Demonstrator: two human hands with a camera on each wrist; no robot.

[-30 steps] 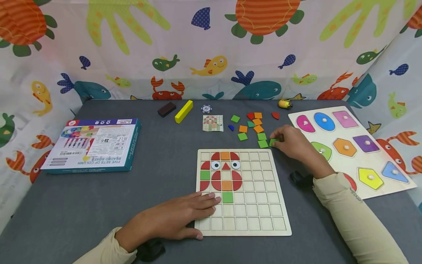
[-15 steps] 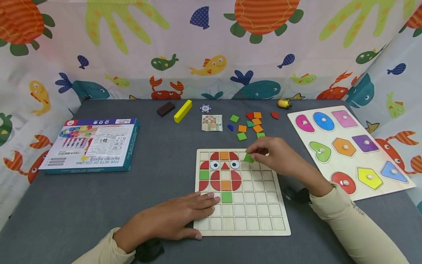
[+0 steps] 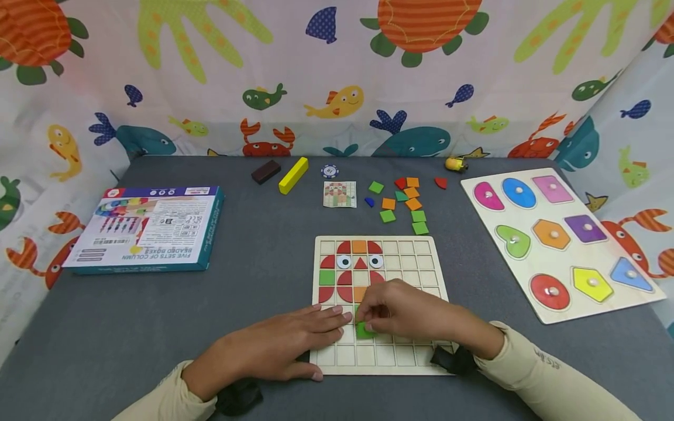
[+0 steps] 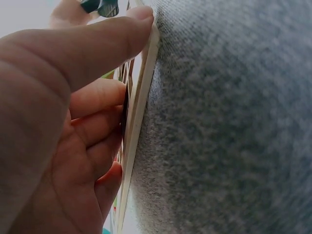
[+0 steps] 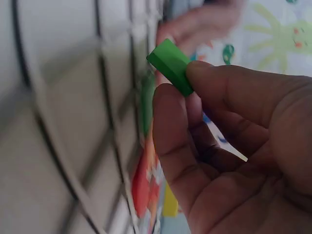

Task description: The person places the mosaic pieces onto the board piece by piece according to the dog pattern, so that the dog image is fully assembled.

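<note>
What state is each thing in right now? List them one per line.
Green tile: pinched in the right hand, just over the grid board.
Grid board: flat on the table, partly filled, left hand resting flat on its near corner.
Loose tiles: scattered behind the board.
Shape puzzle: every piece seated.
Box: closed, lying flat.
Yellow block: lying on its side.

Left hand [image 3: 274,346] flat, fingers straight; right hand [image 3: 405,311] with pinching fingers [image 5: 170,112]

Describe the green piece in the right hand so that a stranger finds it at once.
Find the wooden grid board at the table's near edge. Over its lower rows, the right hand pinches a green square tile. Unlike the other green squares, it is held in fingers.
</note>
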